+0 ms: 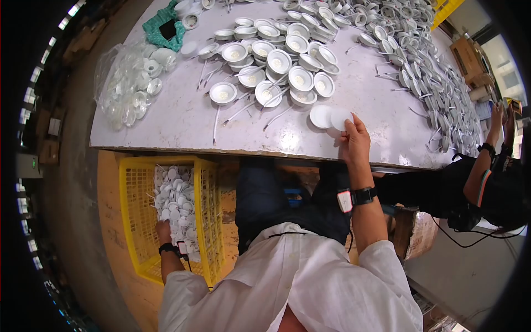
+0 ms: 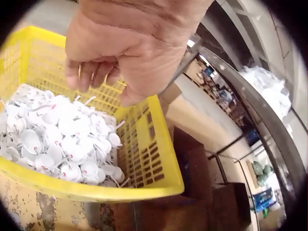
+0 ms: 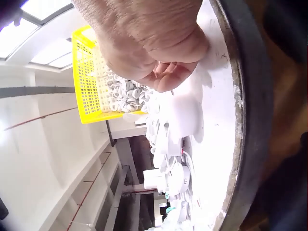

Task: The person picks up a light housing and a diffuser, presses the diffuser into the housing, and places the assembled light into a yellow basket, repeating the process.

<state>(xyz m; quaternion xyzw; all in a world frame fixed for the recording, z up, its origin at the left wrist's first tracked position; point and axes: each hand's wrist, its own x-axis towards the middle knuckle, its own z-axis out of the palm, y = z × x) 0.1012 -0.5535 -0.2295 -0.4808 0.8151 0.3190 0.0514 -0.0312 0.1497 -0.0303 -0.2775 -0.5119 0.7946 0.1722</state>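
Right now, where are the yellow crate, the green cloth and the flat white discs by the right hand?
yellow crate (image 1: 133, 221), head view, left mesh wall
green cloth (image 1: 155, 23), head view, left part
flat white discs (image 1: 326, 116), head view, left disc's middle

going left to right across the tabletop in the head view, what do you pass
clear plastic bag of white parts → cluster of white lamp cups → flat white discs → right hand → heap of wired lamp parts

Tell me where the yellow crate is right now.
In the head view the yellow crate sits on the floor at lower left, below the table's near edge, with the left hand over its white parts.
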